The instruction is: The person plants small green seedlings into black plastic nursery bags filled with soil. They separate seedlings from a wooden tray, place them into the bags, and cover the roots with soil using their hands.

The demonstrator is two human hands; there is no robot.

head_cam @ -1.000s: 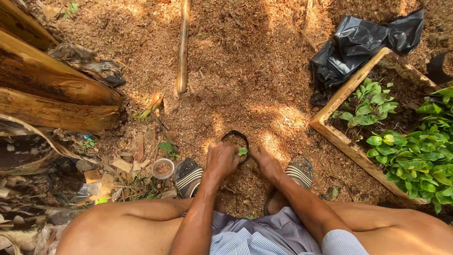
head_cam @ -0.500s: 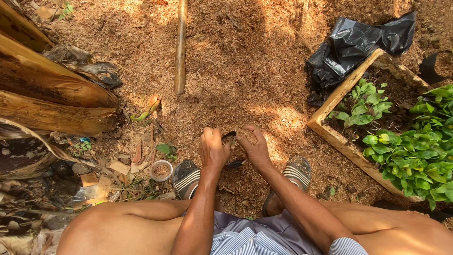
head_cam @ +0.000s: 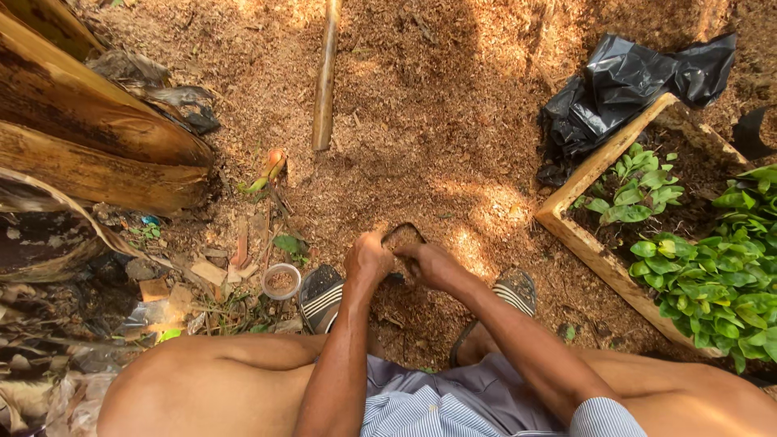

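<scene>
Down between the feet: small black bag [head_cam: 402, 235] on sawdust ground [head_cam: 421, 121]
Left hand [head_cam: 368, 257]: curled on the bag's left edge
Right hand [head_cam: 433, 264]: pinching its right edge
Bag: right between both hands, mouth up
Nearby: wooden box [head_cam: 595, 259] of seedlings [head_cam: 712, 275] to the right, little cup [head_cam: 281, 281] to the left

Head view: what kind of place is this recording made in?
Most likely an outdoor plant nursery or garden plot. The ground is bare earth with sawdust-like mulch, a wooden seedling box holds green seedlings, and both hands hold a small black nursery bag.
</scene>
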